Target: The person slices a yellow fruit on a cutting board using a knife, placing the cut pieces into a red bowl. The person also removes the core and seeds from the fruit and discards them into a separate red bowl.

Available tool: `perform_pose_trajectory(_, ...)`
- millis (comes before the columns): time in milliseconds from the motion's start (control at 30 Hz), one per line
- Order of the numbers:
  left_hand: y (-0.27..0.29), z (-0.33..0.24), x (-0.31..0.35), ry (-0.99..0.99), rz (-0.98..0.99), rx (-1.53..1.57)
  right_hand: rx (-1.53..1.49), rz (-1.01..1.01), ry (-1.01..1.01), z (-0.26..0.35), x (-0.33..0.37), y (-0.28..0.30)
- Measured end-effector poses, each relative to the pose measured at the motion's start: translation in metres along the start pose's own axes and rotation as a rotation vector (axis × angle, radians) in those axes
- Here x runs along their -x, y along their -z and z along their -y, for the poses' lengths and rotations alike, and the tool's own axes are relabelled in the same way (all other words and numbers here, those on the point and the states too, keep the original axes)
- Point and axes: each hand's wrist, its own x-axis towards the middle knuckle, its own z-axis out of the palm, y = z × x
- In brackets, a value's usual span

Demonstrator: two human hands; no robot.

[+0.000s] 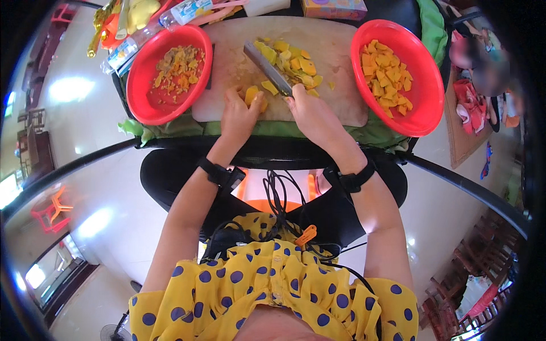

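My left hand (238, 116) is closed around a yellow-orange pumpkin piece (253, 94), pressing it on the pale cutting board (348, 105). My right hand (318, 116) grips the handle of a knife (265, 65). Its broad blade slants up and to the left over the board, just right of the held piece. Beyond the blade lies a heap of pumpkin peels and slices (296, 61). A red basin (136, 101) on the left holds seeds and pulp scraps (181, 67). Cut pumpkin chunks (385, 77) fill part of another red basin (429, 105) on the right.
Plastic bottles (120, 55) and assorted items crowd the far left, past the left basin. A patterned box (334, 8) stands behind the board. Green cloth (432, 28) hangs at the far right. Black cables (277, 190) dangle by my lap, below the table's near edge.
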Motion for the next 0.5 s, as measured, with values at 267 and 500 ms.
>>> perform_pose_trajectory(267,0.003,-0.004,-0.007,0.024,0.101,0.134,0.04,-0.032,0.097,-0.002,0.016,-0.002)
perform_pose_trajectory(500,0.03,0.009,-0.015,0.324,0.331,0.744,-0.025,0.039,0.014,0.021,0.027,0.01)
